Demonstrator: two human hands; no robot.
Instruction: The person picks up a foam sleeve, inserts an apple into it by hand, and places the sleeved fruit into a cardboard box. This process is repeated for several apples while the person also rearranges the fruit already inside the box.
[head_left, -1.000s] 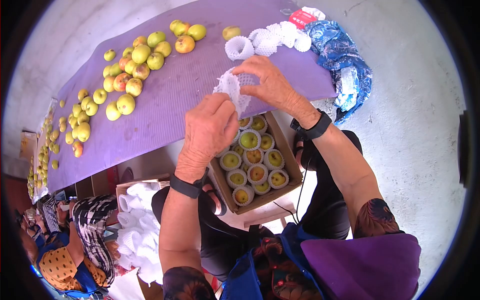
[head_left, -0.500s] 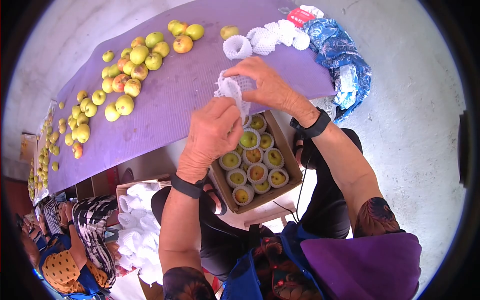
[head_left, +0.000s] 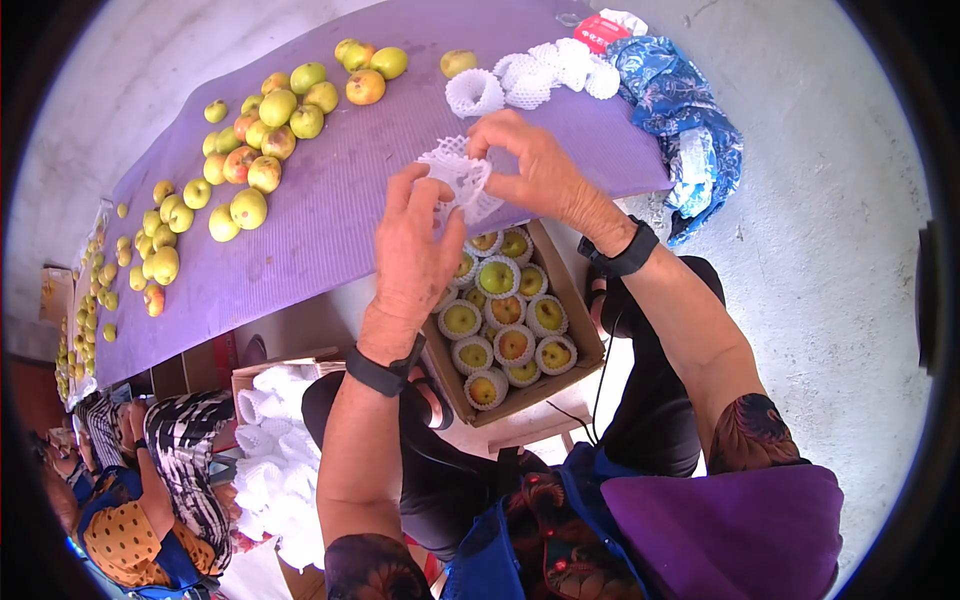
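Between my two hands, over the near edge of the purple table, is a white foam net [head_left: 462, 178], spread partly open. My left hand [head_left: 412, 240] grips its left side with bent fingers. At its right side, my right hand [head_left: 535, 172] pinches the rim between thumb and fingers. Below them a cardboard box [head_left: 592, 372] holds several apples [head_left: 514, 345], each in a white foam net. More foam nets [head_left: 475, 93] lie on the table beyond my hands, beside a single apple [head_left: 458, 63].
Loose apples [head_left: 278, 108] spread over the left of the purple table [head_left: 330, 220]. A blue patterned cloth [head_left: 675, 95] and a red packet [head_left: 600, 33] lie at the right end. A pile of foam nets [head_left: 280, 470] stands lower left, near another person [head_left: 140, 520].
The foam net has opened wider between my hands. My left hand has moved slightly up and left, its fingers less tightly curled.
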